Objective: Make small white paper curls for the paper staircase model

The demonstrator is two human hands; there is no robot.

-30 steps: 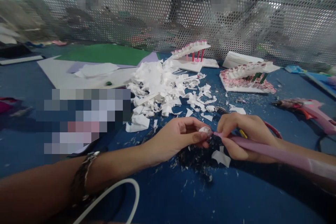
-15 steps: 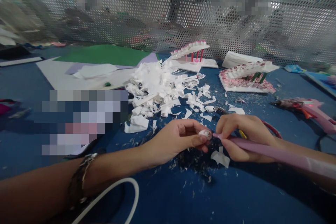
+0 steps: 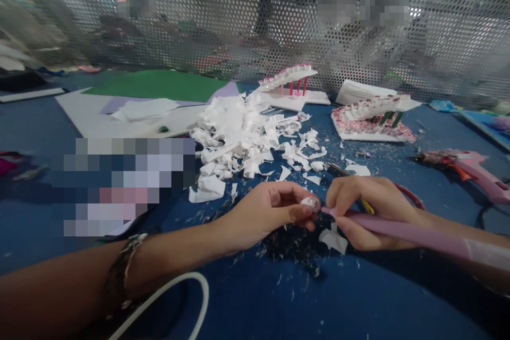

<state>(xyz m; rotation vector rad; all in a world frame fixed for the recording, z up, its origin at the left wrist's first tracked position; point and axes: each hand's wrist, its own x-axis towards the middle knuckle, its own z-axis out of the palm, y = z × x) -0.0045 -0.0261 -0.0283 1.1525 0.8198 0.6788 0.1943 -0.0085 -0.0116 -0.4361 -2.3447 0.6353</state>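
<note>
Between the thumb and fingers of my left hand (image 3: 274, 210) is a small white paper roll (image 3: 309, 203) with reddish-pink marks on its end. My right hand (image 3: 368, 210) grips a long pink pen-like tool (image 3: 414, 229), thick toward the back and tapering to a narrow tip. That tip points at the marked end of the roll, very close to it; whether they touch I cannot tell. Under my right hand lies a torn paper piece (image 3: 333, 240). Behind this hand, partly hidden, is a tool with red handles (image 3: 410, 196) and a dark metal tip.
A heap of white paper scraps (image 3: 239, 130) covers the middle. Behind stand two white models (image 3: 289, 87) (image 3: 374, 117) on small posts. A pink glue gun (image 3: 474, 170) lies at right, green sheet (image 3: 159, 84) at back left. A white cable (image 3: 203, 292) loops in front, and perforated metal (image 3: 239, 21) closes the back.
The pink tool's tip and my right hand have shifted very slightly downward. My left hand keeps its hold on the paper roll, almost still.
</note>
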